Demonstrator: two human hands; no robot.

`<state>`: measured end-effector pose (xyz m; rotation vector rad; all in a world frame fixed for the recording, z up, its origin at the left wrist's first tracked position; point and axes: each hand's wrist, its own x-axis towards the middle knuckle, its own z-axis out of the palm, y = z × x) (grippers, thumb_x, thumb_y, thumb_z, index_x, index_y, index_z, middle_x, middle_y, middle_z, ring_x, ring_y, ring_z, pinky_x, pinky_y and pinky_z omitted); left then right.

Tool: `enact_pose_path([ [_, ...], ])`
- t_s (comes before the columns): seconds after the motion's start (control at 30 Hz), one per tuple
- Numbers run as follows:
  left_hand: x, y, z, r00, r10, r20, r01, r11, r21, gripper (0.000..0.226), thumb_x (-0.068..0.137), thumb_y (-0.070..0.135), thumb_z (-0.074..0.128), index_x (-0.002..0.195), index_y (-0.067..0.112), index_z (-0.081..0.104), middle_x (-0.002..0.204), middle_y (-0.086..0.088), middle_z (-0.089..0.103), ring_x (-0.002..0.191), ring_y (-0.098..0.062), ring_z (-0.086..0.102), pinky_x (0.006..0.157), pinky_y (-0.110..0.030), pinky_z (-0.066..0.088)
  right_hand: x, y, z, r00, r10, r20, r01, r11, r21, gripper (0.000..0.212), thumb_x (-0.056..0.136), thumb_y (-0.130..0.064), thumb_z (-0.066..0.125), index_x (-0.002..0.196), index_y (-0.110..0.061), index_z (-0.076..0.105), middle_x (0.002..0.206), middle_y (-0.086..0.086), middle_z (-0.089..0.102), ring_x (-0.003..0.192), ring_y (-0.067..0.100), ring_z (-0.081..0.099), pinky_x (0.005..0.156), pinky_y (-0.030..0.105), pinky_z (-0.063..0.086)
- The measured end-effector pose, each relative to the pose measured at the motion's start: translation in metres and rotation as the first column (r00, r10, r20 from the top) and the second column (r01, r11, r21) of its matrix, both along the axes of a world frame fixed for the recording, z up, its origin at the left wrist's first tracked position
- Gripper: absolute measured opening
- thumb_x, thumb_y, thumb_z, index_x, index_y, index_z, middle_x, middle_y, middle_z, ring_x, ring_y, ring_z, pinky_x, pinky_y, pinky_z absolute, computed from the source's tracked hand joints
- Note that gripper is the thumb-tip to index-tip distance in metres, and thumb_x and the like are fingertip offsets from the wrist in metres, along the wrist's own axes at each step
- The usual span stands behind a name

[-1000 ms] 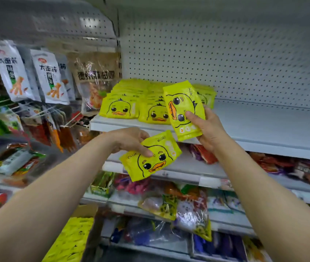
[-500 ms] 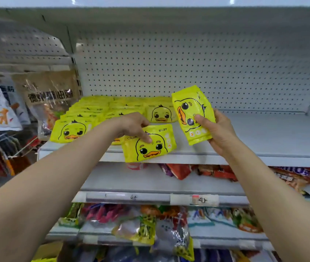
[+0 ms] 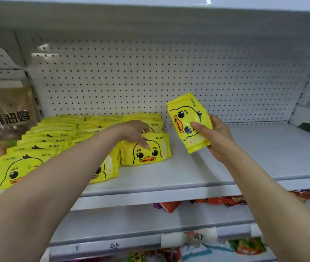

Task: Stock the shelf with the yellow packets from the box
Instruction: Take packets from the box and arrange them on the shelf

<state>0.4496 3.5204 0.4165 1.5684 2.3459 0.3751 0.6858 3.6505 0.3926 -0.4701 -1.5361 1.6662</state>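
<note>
Rows of yellow duck-face packets [image 3: 55, 140] lie overlapping on the left half of the white top shelf [image 3: 245, 159]. My left hand [image 3: 133, 131] holds one yellow packet [image 3: 150, 152] at its upper edge, thumb on its face, and the packet rests on the shelf at the right end of the rows. My right hand [image 3: 216, 137] grips a second yellow packet [image 3: 186, 121] upright and turned sideways, above the bare right part of the shelf. The box is out of view.
A perforated white back panel [image 3: 150, 72] stands behind the shelf. Brown snack bags [image 3: 4, 114] hang at the far left. Lower shelves [image 3: 150, 224] hold colourful snack packs and price tags.
The view has lifted toward the top shelf. My left hand has carried its packet up onto the shelf beside the rows. My right hand keeps its packet raised.
</note>
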Motion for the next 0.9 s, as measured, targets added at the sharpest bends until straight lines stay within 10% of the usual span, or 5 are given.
enact_pose_path([
  [0.9, -0.060, 0.035, -0.031, 0.968, 0.071, -0.239, -0.001, 0.960, 0.281, 0.055, 0.072, 0.033, 0.083, 0.120, 0.030, 0.055, 0.115, 0.006, 0.056, 0.113, -0.017, 0.053, 0.086, -0.034, 0.047, -0.040, 0.031, -0.014, 0.997, 0.034, 0.071, -0.033, 0.999, -0.019, 0.041, 0.082, -0.007, 0.076, 0.120, -0.013, 0.062, 0.109, 0.008, 0.073, 0.092, 0.026, 0.072, 0.068, 0.035, 0.059],
])
